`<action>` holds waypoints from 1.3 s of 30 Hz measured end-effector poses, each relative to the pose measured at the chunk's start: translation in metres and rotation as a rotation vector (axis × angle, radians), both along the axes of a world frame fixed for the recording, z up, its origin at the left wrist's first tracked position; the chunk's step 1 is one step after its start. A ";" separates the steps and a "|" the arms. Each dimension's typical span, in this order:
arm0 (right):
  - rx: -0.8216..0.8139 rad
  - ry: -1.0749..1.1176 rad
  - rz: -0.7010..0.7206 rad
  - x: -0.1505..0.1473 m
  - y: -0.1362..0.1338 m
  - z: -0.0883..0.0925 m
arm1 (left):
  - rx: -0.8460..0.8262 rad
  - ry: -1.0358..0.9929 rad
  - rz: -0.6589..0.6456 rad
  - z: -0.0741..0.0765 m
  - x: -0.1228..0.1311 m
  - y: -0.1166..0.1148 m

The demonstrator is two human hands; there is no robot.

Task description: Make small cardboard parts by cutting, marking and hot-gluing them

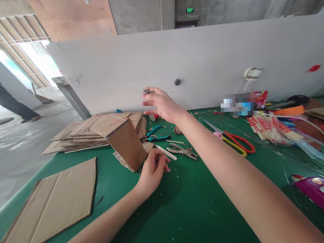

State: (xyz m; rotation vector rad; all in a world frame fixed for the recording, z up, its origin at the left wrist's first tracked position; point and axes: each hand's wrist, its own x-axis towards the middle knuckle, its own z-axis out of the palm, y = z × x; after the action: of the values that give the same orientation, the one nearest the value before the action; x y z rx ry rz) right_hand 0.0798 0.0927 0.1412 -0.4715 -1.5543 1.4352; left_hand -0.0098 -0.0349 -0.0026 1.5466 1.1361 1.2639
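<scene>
My left hand [153, 170] rests low over the green table beside a brown cardboard box [129, 146]. Its fingers are curled and pinched together; whatever they hold is too small to make out. Raised in front of the white partition, my right hand [162, 104] has its fingers stretched and apart. A small dark thing [146, 91] shows at its upper fingertips; whether it is gripped is unclear. A thin red strand [121, 119] lies over the box's top. Just beyond my left hand are a white stick-like tool [166, 153] and a metal hole punch [183, 151].
Flattened cardboard [79, 134] is stacked behind the box, and a loose sheet [60, 201] lies front left. Teal-handled pliers [158, 138] and red-and-yellow-handled scissors [238, 141] lie ahead. Red-and-white packets [269, 129] and a purple packet [317, 193] are at right. A person's leg [10, 101] shows far left.
</scene>
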 end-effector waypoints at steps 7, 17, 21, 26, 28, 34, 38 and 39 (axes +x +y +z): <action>-0.039 0.046 -0.048 0.032 -0.071 -0.024 | 0.024 -0.059 -0.006 0.003 -0.001 -0.001; -0.389 -0.274 -0.221 0.075 -0.128 -0.104 | -0.080 -0.143 0.034 0.002 0.003 0.003; -0.205 -0.480 -0.306 0.079 -0.141 -0.117 | -0.139 -0.203 0.059 0.002 0.004 0.002; 0.177 -0.651 -0.398 0.087 -0.145 -0.122 | -0.100 -0.269 0.065 0.001 0.004 0.000; 0.192 -0.686 -0.421 0.091 -0.143 -0.124 | -0.104 -0.283 0.071 0.001 0.003 0.001; 0.096 -0.661 -0.416 0.099 -0.140 -0.135 | -0.166 -0.309 0.071 0.001 0.002 0.002; 0.028 -0.584 -0.276 0.100 -0.141 -0.139 | -0.173 -0.288 0.073 0.002 0.002 0.002; 0.026 -0.575 -0.250 0.100 -0.141 -0.139 | -0.177 -0.288 0.069 0.002 0.002 0.002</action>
State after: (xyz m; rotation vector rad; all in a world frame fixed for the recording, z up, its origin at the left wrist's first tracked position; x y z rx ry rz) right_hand 0.1795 -0.0485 0.0020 -1.0933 -1.8713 1.1364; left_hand -0.0080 -0.0326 -0.0009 1.1621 1.0884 1.3434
